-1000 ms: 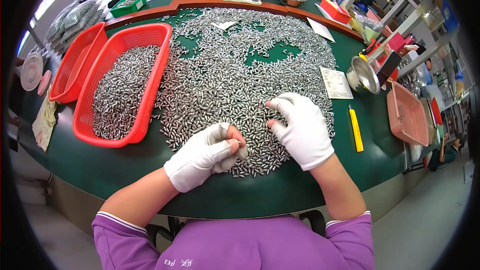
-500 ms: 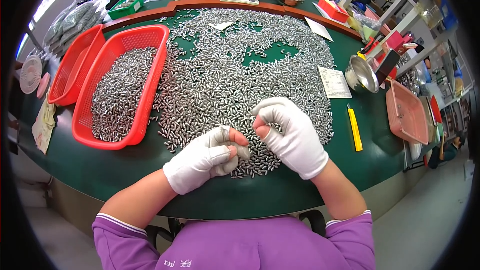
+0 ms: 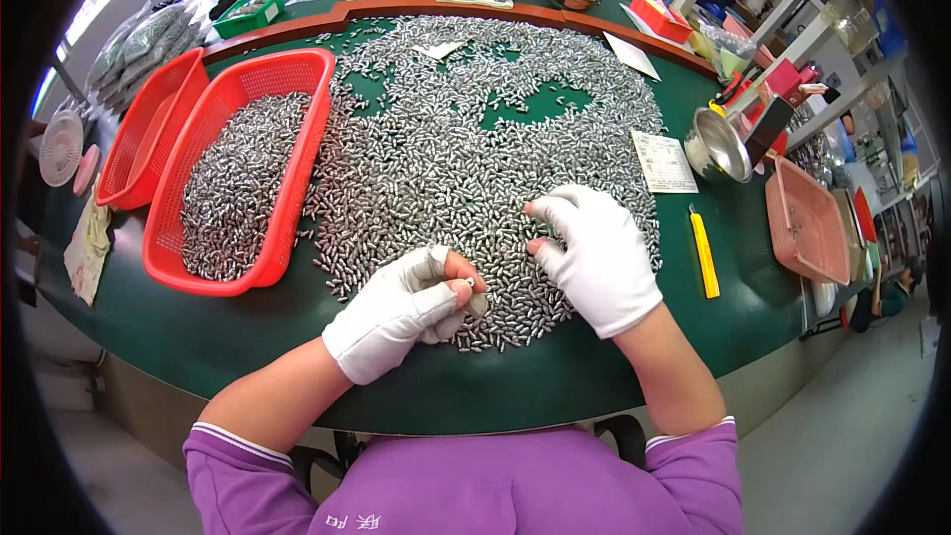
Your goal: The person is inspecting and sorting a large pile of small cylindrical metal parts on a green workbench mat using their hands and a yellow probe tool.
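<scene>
Small shiny silver bullet-shaped metal pieces (image 3: 446,178) lie spread thickly over the green table. At the near edge of this layer, my left hand (image 3: 401,312), in a white glove with bare thumb and index fingertips, pinches one small metal piece (image 3: 470,282). Most of that piece is hidden by the fingers. My right hand (image 3: 599,263), gloved the same way, hovers over the pieces to the right, thumb and index finger apart. I see nothing between them. Left of the spread stands a red plastic basket (image 3: 322,129) partly filled with the same pieces.
A second red basket (image 3: 124,183) stands further left. To the right are a yellow utility knife (image 3: 704,256), a printed paper slip (image 3: 664,164), a steel bowl (image 3: 718,144) and a pink tray (image 3: 807,228). A brown wooden ledge (image 3: 456,11) borders the far side.
My right hand has moved right, away from my left hand, and its thumb and index finger have spread. A small metal piece now shows at my left fingertips, which have drawn slightly back left.
</scene>
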A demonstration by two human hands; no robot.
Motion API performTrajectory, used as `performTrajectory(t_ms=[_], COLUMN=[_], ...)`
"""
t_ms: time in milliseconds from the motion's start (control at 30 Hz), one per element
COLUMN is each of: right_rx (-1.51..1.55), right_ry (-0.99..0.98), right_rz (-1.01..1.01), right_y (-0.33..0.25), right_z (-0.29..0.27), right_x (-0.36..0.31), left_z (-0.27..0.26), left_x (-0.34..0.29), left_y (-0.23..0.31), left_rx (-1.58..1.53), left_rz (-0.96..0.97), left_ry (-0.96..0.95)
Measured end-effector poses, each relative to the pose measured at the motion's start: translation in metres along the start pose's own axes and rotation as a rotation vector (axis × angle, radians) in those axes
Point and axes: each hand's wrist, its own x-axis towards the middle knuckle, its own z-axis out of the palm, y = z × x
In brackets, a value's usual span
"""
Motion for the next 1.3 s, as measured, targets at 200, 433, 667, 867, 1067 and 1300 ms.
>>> performTrajectory(t_ms=[200,433,667,867,1067,1300], right_rx=[-0.131,0.232,0.563,0.279,0.262,-0.042], right_ry=[-0.114,0.169,0.088,0.043,0.086,-0.096], right_rz=[0.036,-0.219,-0.258,-0.357,-0.19,-0.03], right_y=[0.01,-0.008,-0.028,-0.03,-0.018,0.001], right_z=[0.012,0.001,0.005,-0.005,0.0,0.014], right_x=[-0.003,0.004,-0.003,0.0,-0.001,-0.004], left_z=[0.002,0.003,0.0,-0.003,0.0,0.002], left_x=[0.0,0.0,0.0,0.001,0.001,0.001], left_y=[0.0,0.001,-0.003,-0.004,0.0,-0.001], left_rx=[0.05,-0.026,-0.1,0.002,-0.034,-0.092], left_rz=[0.011,-0.031,-0.047,-0.025,-0.034,-0.047], left_ry=[-0.001,-0.008,-0.037,0.005,0.014,0.039])
